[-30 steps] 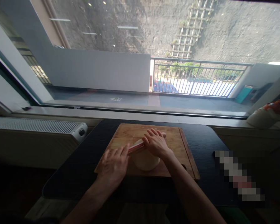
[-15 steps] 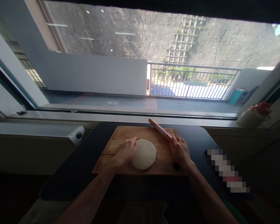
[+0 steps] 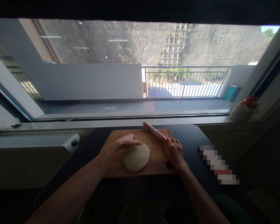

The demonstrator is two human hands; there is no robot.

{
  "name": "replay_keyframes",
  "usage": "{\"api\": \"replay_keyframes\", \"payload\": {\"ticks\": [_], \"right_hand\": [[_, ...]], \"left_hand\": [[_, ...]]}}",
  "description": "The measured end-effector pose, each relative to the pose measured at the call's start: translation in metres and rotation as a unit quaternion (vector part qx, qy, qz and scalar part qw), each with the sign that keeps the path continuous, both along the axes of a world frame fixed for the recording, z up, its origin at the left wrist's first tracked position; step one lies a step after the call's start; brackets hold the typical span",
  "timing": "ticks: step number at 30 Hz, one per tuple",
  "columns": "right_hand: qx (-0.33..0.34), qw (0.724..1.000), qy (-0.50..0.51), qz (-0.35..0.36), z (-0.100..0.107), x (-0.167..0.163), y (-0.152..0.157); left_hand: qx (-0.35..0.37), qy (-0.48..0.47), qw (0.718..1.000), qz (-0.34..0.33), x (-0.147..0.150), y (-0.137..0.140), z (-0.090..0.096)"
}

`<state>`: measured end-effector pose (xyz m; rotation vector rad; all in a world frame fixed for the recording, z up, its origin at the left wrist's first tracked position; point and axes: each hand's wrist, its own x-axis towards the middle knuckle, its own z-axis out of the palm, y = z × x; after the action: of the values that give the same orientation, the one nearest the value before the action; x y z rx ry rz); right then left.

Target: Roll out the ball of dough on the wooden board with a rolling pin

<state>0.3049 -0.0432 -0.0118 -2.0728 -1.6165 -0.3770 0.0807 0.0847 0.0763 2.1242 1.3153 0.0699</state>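
A flat round of pale dough (image 3: 136, 158) lies on the wooden board (image 3: 116, 134). My left hand (image 3: 124, 144) reaches over its far left side, with curled fingers closed at the dough's far edge. Part of that edge is hidden beneath the hand. My right hand (image 3: 175, 151) rests at the board's right side, its fingers wrapped round the near end of a pinkish rolling pin (image 3: 156, 132). The pin slants away to the left, and its far end reaches past the board's back edge. No part of the pin touches the dough.
The board lies on a dark table (image 3: 189, 137) against the window sill (image 3: 112, 123). A blurred-out long object (image 3: 218, 165) is on the table's right. A radiator (image 3: 35, 141) stands at the left, and a white jug (image 3: 241, 112) sits on the sill.
My left hand has shifted from the dough's left side to its far edge. The right hand still grips the rolling pin at the same place on the board. The view has moved a little.
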Motion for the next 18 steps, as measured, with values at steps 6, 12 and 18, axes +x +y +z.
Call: {"api": "replay_keyframes", "payload": {"ticks": [6,12,18], "right_hand": [[0.003,1.000,0.007,0.004,0.001,-0.001,0.000],[-0.001,1.000,-0.003,0.005,0.001,0.000,-0.001],[0.005,1.000,-0.006,0.002,0.000,-0.003,-0.001]], "left_hand": [[-0.074,-0.025,0.996,-0.047,-0.002,-0.004,0.008],[-0.048,-0.174,0.984,-0.006,-0.018,-0.018,0.035],[0.027,-0.236,0.968,0.079,-0.034,-0.036,-0.019]]}}
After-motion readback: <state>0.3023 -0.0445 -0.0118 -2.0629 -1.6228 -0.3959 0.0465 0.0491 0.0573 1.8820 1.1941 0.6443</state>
